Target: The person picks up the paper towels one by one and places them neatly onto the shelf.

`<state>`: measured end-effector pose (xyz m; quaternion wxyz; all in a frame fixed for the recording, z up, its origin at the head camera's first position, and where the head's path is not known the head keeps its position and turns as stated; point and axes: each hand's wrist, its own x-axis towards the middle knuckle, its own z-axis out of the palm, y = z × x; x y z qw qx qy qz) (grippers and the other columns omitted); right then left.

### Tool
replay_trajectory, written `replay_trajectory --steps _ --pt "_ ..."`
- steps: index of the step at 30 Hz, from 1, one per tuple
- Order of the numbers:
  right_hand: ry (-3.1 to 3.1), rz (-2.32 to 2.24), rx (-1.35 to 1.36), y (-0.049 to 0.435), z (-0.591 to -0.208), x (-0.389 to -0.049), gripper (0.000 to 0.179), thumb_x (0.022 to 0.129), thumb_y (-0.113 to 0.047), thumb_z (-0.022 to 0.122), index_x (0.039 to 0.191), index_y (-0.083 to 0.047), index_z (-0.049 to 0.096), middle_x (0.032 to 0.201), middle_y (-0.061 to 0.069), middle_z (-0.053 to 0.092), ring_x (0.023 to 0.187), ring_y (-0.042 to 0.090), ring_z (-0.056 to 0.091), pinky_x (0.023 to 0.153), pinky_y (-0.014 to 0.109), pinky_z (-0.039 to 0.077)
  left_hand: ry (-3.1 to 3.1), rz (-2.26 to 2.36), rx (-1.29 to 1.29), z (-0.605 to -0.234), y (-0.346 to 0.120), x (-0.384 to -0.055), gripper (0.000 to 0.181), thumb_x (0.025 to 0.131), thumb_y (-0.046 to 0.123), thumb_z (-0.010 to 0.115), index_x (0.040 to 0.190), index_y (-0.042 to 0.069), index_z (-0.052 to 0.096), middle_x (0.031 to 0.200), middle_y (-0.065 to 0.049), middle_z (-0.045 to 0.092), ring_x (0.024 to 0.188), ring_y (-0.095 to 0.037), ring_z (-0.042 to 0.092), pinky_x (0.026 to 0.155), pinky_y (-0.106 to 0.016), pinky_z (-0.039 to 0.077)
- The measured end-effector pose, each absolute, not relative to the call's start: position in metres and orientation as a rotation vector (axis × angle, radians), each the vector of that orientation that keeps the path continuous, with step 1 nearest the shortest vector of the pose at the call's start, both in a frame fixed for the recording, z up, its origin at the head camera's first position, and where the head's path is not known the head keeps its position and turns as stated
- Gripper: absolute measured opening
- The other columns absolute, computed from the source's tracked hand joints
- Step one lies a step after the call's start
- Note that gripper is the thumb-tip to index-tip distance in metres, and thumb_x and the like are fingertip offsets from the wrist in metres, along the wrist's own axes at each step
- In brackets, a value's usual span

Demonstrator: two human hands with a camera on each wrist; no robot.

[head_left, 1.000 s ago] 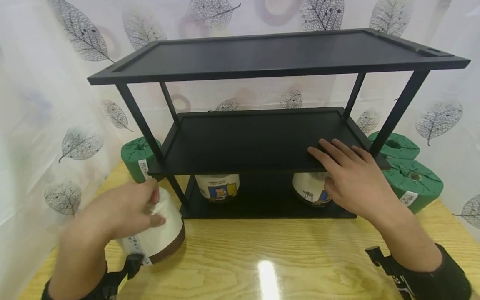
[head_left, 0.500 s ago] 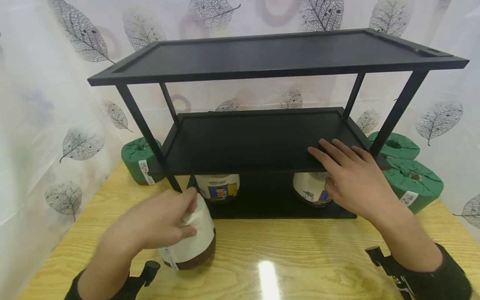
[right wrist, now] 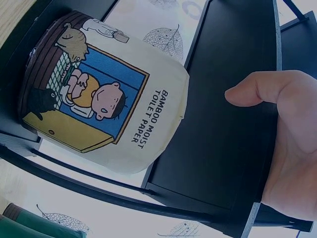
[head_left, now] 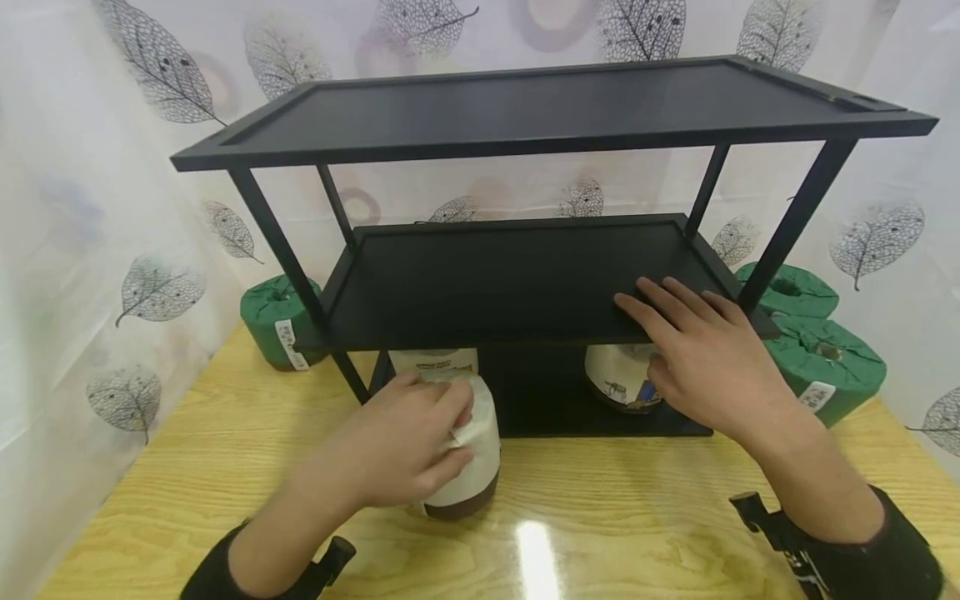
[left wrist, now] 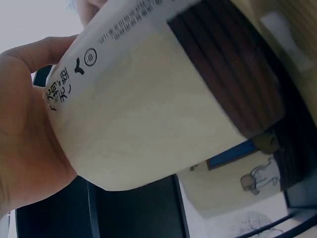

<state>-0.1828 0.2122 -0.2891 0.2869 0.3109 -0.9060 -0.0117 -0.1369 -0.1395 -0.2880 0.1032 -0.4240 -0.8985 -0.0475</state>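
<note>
My left hand [head_left: 412,442] grips the top of a cream toilet paper roll [head_left: 482,450] with a brown band round its base. The roll stands nearly upright at the lower shelf's front edge, over the wooden table. Behind it, partly hidden, a similar roll [head_left: 438,360] sits on the bottom shelf. My right hand [head_left: 690,358] rests with fingers spread on the front edge of the black middle shelf [head_left: 502,275]. Below that hand another cream roll [head_left: 617,377] stands on the bottom shelf; the right wrist view shows its cartoon print [right wrist: 99,94].
The black three-tier rack [head_left: 555,150] stands on a wooden table [head_left: 600,508]. A green-wrapped roll [head_left: 273,321] is left of it. At its right are two more green rolls [head_left: 832,358]. A leaf-patterned curtain [head_left: 150,275] hangs behind and at the sides.
My left hand has carried the cream roll rightward from the table's left side to the front of the bottom shelf. The right hand has stayed on the middle shelf.
</note>
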Motion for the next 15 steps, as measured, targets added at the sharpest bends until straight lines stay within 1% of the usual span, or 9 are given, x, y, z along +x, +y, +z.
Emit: replay_trajectory --steps 1,5,10,12,15 --pt "-2.424 -0.033 0.831 0.212 -0.289 -0.183 0.063 0.084 -0.011 0.053 0.147 -0.012 0.049 0.149 0.019 0.050 0.135 0.042 0.048 0.099 0.060 0.043 -2.617 -0.126 -1.252 -0.289 -0.138 -0.136 0.030 0.089 0.036 0.069 0.093 0.016 0.047 0.073 0.011 0.046 0.070 -0.008 0.049 0.076 -0.036 0.042" --pt "-2.438 -0.037 0.824 0.212 -0.288 -0.183 0.063 0.085 -0.011 0.053 0.147 -0.013 0.049 0.149 0.019 0.049 0.135 0.042 0.047 0.100 0.060 0.043 -2.471 -0.140 -1.253 -0.294 -0.131 -0.136 0.032 0.086 0.036 0.070 0.091 0.016 0.046 0.072 0.010 0.047 0.069 -0.009 0.052 0.076 -0.035 0.042" --pt "-2.436 -0.035 0.825 0.212 -0.288 -0.182 0.062 0.085 -0.011 0.051 0.147 -0.012 0.050 0.149 0.019 0.049 0.135 0.042 0.047 0.100 0.060 0.043 -2.323 -0.150 -1.248 -0.309 -0.120 -0.141 0.033 0.082 0.038 0.074 0.091 0.016 0.050 0.077 0.007 0.054 0.074 -0.012 0.058 0.081 -0.038 0.045" --pt "-2.439 -0.034 0.823 0.213 -0.288 -0.182 0.062 0.085 -0.011 0.050 0.147 -0.012 0.050 0.149 0.018 0.049 0.135 0.042 0.047 0.100 0.060 0.043 -2.355 -0.126 -1.244 -0.317 -0.115 -0.144 0.035 0.084 0.040 0.074 0.095 0.016 0.051 0.082 0.007 0.057 0.078 -0.012 0.060 0.084 -0.040 0.046" --pt "-2.446 -0.030 0.818 0.212 -0.288 -0.182 0.062 0.085 -0.011 0.050 0.147 -0.012 0.050 0.150 0.018 0.049 0.135 0.042 0.047 0.100 0.060 0.043 -2.488 -0.102 -1.252 -0.324 -0.111 -0.145 0.039 0.086 0.043 0.074 0.106 0.016 0.053 0.095 0.007 0.062 0.089 -0.012 0.063 0.091 -0.043 0.045"
